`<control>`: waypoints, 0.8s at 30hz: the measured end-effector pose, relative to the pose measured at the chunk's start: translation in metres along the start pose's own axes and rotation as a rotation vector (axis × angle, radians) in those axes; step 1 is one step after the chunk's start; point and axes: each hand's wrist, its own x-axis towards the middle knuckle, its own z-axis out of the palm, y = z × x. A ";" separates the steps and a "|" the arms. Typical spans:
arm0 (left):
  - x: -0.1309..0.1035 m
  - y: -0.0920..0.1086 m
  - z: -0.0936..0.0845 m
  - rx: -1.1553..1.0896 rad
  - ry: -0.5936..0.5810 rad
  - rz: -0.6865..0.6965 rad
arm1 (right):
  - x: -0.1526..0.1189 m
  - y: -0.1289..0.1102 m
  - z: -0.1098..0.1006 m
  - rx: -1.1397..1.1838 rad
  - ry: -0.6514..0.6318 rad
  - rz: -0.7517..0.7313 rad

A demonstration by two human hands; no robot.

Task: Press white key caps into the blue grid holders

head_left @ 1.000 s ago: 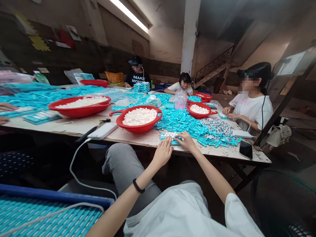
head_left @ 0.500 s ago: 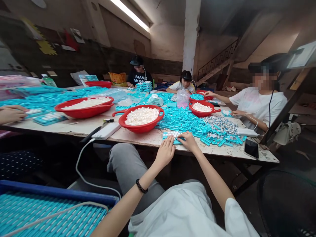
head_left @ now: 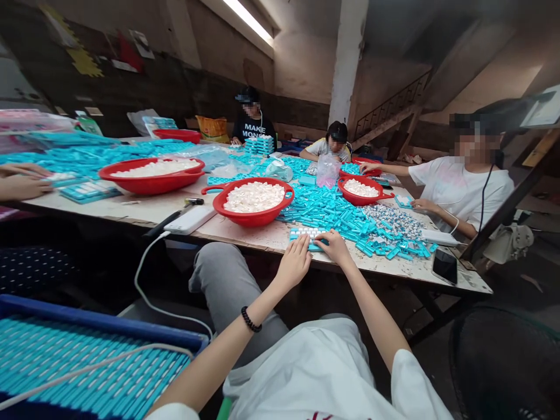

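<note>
A small blue tray with white pieces in rows [head_left: 308, 232] lies at the table's front edge. My left hand [head_left: 297, 256] rests on its near left part, fingers stretched out and lying flat. At the tray's right end my right hand [head_left: 333, 245] has thumb and fingertips pressed together; what they hold, if anything, is too small to make out. Just behind and to the left stands a red basket [head_left: 219, 211] heaped with white pieces [head_left: 254, 197]. A loose pile of blue parts [head_left: 324, 204] spreads behind the tray and to its right.
Small grey-white parts [head_left: 389, 220] lie right of the pile, a phone [head_left: 445, 266] near the right corner. A white power bank [head_left: 191, 219] with a cable sits at the front left. Another red basket [head_left: 149, 185] is farther left. A blue crate [head_left: 105, 319] stands low left. Several people sit around.
The view has shifted slightly, so the table sits a little differently in the picture. Both hands remain at the small tray, with only slight finger movement.
</note>
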 end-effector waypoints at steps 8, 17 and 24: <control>-0.001 0.000 0.001 0.002 0.001 -0.001 | -0.002 0.003 0.000 -0.041 -0.010 -0.024; 0.000 0.000 0.001 -0.044 -0.001 -0.023 | -0.001 -0.003 -0.001 -0.034 -0.025 -0.013; 0.011 -0.023 -0.024 -0.084 -0.037 0.016 | -0.004 -0.003 0.001 0.125 0.039 0.025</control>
